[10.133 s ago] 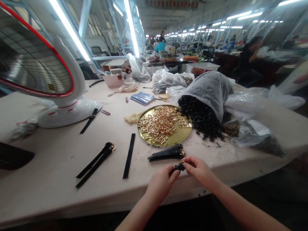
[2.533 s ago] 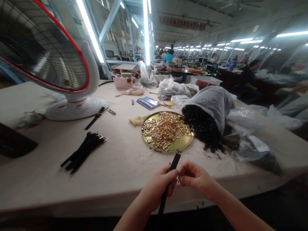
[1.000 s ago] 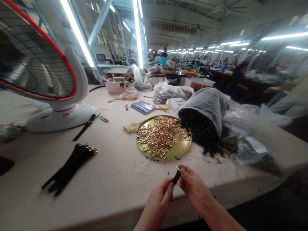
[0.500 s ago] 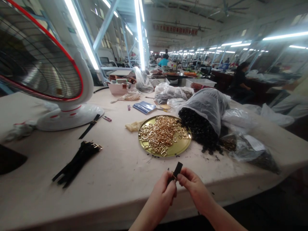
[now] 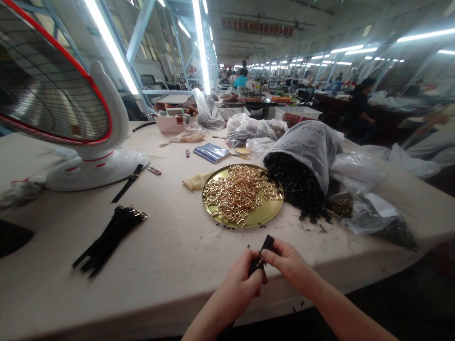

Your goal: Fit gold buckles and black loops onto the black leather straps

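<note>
My left hand (image 5: 245, 279) and my right hand (image 5: 287, 260) meet near the table's front edge, both closed on one black strap (image 5: 266, 244). The strap's flat end sticks up between my fingers, and a small gold buckle (image 5: 260, 260) glints at the spot where the thumbs pinch. Just beyond my hands lies a round gold tray (image 5: 261, 215) heaped with gold buckles (image 5: 238, 192). A bundle of black straps (image 5: 106, 232) with buckles on them lies at the left.
A clear bag (image 5: 309, 142) spills small black parts beside the tray, with more plastic bags to its right. A white and red fan (image 5: 67, 118) stands at the left, a single strap (image 5: 126, 184) in front of it. People sit at far tables.
My hands have stayed together on the strap, shifting slightly; more of its end now sticks up past my fingers. The camera view tilted a little.
</note>
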The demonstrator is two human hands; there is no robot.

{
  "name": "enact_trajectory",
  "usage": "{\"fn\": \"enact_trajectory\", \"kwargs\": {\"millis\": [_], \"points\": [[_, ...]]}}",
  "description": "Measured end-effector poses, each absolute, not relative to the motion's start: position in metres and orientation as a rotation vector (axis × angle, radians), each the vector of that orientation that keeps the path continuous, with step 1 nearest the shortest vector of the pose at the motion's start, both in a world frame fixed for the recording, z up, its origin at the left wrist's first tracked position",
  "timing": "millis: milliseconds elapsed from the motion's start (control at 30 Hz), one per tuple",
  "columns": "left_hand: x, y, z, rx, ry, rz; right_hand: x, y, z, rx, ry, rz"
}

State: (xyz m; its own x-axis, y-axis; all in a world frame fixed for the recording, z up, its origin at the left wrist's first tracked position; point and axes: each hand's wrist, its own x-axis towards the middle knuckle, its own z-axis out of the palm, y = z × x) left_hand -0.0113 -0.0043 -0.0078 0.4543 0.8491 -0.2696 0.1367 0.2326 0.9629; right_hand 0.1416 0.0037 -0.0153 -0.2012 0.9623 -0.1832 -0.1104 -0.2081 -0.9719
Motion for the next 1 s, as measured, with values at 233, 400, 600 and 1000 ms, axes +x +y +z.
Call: {"fn": "enact_trajectory", "kwargs": {"millis": [233, 400, 600, 1000], "points": [[-0.012, 0.003, -0.009, 1.230, 1.032, 0.586, 0.136, 0.011, -0.029, -1.009, -0.734, 1.923], [-0.014, 0.006, -0.012, 1.167, 1.013, 0.557, 0.140, 0.014, -0.029, -1.041, -0.715, 1.878], [-0.012, 0.010, -0.009, 1.107, 1.034, 0.595, 0.141, 0.017, -0.026, -1.175, -1.020, 1.660], [-0.010, 0.008, -0.025, 1.066, 1.075, 0.744, 0.127, 0.004, -0.023, -1.187, -1.238, 1.328]]}}
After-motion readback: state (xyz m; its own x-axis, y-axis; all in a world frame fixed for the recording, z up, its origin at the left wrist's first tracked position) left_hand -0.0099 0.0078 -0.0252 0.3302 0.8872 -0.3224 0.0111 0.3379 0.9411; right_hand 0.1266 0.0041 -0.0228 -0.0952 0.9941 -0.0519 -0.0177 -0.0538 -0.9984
